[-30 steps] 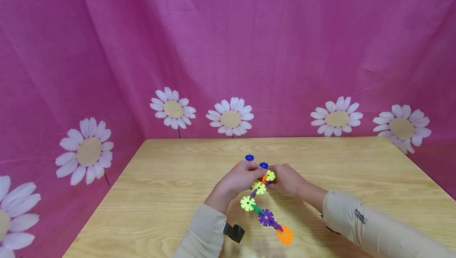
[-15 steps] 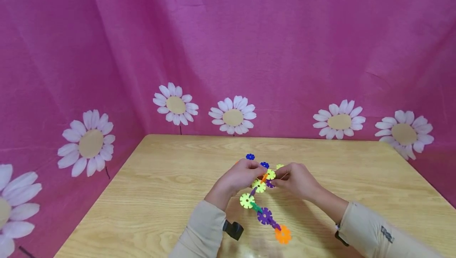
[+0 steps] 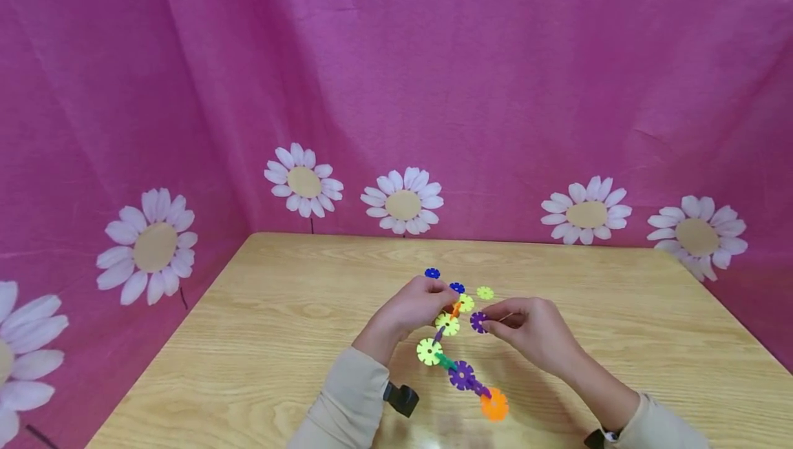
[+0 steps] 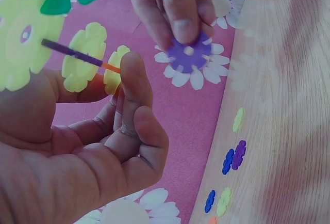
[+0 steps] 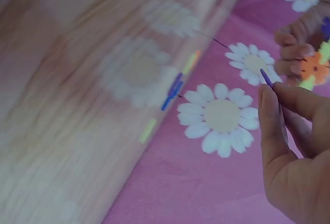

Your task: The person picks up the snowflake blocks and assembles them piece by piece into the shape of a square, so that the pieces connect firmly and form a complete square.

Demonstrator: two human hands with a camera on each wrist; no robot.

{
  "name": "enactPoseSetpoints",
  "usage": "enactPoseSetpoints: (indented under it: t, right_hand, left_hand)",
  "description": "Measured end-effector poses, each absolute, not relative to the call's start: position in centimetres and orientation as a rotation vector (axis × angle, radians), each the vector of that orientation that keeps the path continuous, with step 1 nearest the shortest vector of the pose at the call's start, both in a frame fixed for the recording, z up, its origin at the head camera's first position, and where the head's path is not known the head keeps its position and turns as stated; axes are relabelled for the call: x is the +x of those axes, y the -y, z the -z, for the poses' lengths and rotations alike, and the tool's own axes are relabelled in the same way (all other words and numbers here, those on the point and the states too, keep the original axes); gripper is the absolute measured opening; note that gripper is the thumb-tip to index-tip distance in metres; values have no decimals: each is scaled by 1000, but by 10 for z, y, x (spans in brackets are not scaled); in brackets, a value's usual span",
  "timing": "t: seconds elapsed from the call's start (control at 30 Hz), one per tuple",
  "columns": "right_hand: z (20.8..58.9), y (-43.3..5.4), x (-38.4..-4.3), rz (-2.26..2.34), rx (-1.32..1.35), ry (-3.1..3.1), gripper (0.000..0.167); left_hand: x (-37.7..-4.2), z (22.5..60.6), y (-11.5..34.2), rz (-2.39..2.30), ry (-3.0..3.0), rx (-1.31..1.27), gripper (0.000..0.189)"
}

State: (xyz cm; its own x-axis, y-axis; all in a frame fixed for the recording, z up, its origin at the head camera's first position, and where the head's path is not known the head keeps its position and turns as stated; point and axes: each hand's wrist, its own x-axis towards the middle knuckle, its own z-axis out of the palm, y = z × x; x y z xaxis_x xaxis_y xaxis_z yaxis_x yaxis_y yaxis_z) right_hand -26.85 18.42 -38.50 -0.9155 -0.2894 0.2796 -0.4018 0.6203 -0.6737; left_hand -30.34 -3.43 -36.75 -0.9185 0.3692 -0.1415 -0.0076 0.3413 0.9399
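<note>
The left hand [image 3: 416,304] has its fingers clamped on the upper end of the chain [image 3: 446,362], where orange and yellow pieces are joined. From there the chain goes with some bends toward 5 o'clock and finishes with an orange disc [image 3: 494,404]. The right hand [image 3: 539,335] pinches a purple disc [image 3: 478,323] between thumb and fingers; this disc is at about 3 o'clock from the left hand, near the chain but apart from it. On the counter [image 3: 279,325], a loose yellow disc [image 3: 485,293] lies at about 12 o'clock from the purple disc, and two blue discs [image 3: 432,273] lie between 10 and 11 o'clock. Behind, at 12 o'clock, hangs a pink cloth [image 3: 483,91] with daisies [image 3: 403,205].
</note>
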Motion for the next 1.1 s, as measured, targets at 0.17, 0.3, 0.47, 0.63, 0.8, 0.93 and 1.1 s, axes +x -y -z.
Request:
enactPoseSetpoints:
  t: [0.17, 0.3, 0.47, 0.63, 0.8, 0.93, 1.1]
  right_hand:
    - [378, -186, -259, -1264, 508, 2647, 13]
    - [375, -187, -255, -1316, 464, 2615, 14]
    - [378, -186, -252, -1351, 439, 2561, 14]
    - [383, -183, -255, -1375, 446, 2498, 13]
    - [381, -184, -255, -1370, 452, 2483, 12]
    - [381, -185, -255, -1368, 464, 2479, 11]
    - [380, -185, -255, -1355, 474, 2450, 10]
  left_hand:
    - [-304, 370, 34, -1613, -2255, 288, 24]
    - [-303, 371, 33, -1620, -2241, 293, 24]
    - [-300, 372, 31, -1638, -2230, 284, 23]
    - [-299, 371, 31, -1645, -2236, 277, 23]
    - [-299, 369, 30, -1656, -2234, 281, 24]
    - [-300, 369, 28, -1664, -2223, 288, 24]
    - [-300, 368, 27, -1659, -2210, 290, 23]
